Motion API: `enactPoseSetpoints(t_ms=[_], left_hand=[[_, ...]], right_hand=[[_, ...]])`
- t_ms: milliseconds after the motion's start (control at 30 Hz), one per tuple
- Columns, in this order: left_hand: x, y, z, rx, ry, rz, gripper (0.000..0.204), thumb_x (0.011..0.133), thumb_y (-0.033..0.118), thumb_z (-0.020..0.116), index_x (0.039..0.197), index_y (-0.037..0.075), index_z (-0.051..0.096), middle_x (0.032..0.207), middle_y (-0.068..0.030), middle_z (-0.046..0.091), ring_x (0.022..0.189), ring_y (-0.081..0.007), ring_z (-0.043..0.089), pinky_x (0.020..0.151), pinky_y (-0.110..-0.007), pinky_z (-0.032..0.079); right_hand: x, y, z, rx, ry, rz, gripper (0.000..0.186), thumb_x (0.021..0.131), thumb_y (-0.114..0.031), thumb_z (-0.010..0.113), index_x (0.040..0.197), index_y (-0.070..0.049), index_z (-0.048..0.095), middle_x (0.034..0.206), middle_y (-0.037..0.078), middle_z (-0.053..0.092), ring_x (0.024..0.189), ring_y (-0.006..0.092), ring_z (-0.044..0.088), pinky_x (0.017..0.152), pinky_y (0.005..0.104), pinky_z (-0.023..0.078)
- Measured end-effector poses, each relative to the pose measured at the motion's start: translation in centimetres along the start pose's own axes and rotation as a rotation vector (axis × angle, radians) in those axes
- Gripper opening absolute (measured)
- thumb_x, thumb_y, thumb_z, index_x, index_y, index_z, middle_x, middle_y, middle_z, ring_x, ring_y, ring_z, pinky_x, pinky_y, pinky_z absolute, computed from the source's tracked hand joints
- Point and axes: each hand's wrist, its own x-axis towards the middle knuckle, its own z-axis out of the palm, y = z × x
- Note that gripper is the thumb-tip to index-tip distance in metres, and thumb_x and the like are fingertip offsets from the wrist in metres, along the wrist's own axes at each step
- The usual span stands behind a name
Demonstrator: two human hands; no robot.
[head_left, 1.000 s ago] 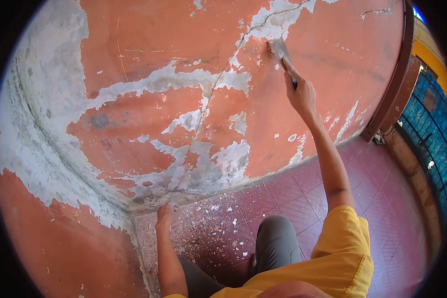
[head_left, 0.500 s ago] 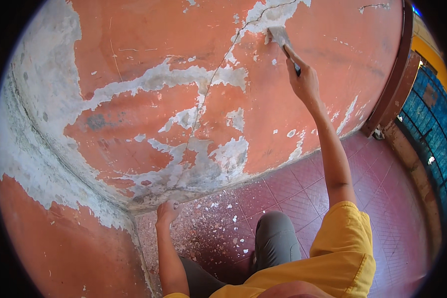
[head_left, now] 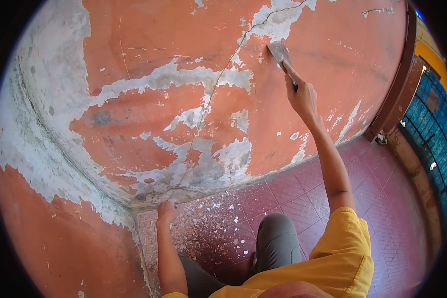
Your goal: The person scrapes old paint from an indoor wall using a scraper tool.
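My right hand (head_left: 303,95) is closed around the handle of a flat metal scraper (head_left: 279,52), arm stretched out over the wall. The scraper's blade lies against the orange painted wall (head_left: 313,59), just below a bare whitish patch (head_left: 278,25) with a dark crack running through it. Low down by the foot of the wall, near the corner, my left hand (head_left: 168,212) is curled closed. What its fingers hold, if anything, is too small and hidden to make out.
Paint flakes (head_left: 228,228) litter the reddish tiled floor (head_left: 303,198) below the wall. A second peeling wall (head_left: 59,238) meets it at the left corner. My bent knee (head_left: 277,233) is in front of me. At the far right stands a blue-covered grille (head_left: 427,119).
The scraper has slid slightly down the wall, off the bare patch's lower edge onto orange paint, and my right hand lowered with it. The view has shifted a little; my left hand stays low.
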Motion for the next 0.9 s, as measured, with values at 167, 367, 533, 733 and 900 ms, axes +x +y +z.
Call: enactPoseSetpoints(t_ms=[167,367,533,733,900], left_hand=[[-0.3,0.7,-0.3,0.017,-0.036,-0.024,0.038,0.075,0.041,0.064,0.094,0.008,0.067,0.09,-0.0131,0.068,0.088,-0.0301,0.063,0.079,-0.039,0.048],[0.1,0.8,-0.1,0.002,-0.016,-0.035,0.038,0.076,0.041,0.064,0.095,0.008,0.068,0.09,-0.0127,0.068,0.09,-0.0302,0.063,0.079,-0.039,0.048],[-0.1,0.7,-0.2,0.022,-0.054,-0.034,0.038,0.076,0.041,0.064,0.095,0.008,0.067,0.092,-0.0131,0.068,0.09,-0.0303,0.063,0.08,-0.038,0.047],[0.0,1.5,-0.3,0.014,-0.052,-0.034,0.038,0.078,0.042,0.064,0.096,0.008,0.066,0.093,-0.013,0.067,0.091,-0.0303,0.062,0.08,-0.038,0.047],[0.0,0.6,-0.2,0.018,-0.065,-0.049,0.041,0.078,0.044,0.064,0.098,0.008,0.066,0.092,-0.0136,0.067,0.092,-0.0302,0.062,0.081,-0.039,0.047]], right_hand=[[0.7,-0.9,-0.7,-0.001,-0.035,-0.008,0.037,0.092,-0.025,0.049,0.128,-0.03,0.051,0.064,0.02,0.056,0.06,0.0378,0.057,0.056,0.041,0.044],[1.7,0.0,-0.2,-0.007,-0.028,-0.101,0.037,0.091,-0.023,0.05,0.128,-0.032,0.052,0.062,0.018,0.055,0.057,0.0365,0.056,0.054,0.041,0.043],[1.5,-0.8,-0.2,-0.071,-0.031,-0.17,0.037,0.091,-0.024,0.051,0.127,-0.032,0.052,0.06,0.017,0.054,0.052,0.0346,0.053,0.051,0.0389,0.043],[1.7,-1.1,-0.4,-0.095,-0.025,-0.193,0.038,0.092,-0.024,0.051,0.129,-0.033,0.05,0.058,0.016,0.054,0.051,0.0346,0.052,0.051,0.039,0.042],[0.7,-1.3,0.0,-0.103,-0.045,-0.186,0.038,0.091,-0.024,0.051,0.129,-0.033,0.05,0.06,0.015,0.056,0.052,0.0344,0.053,0.051,0.0389,0.042]])
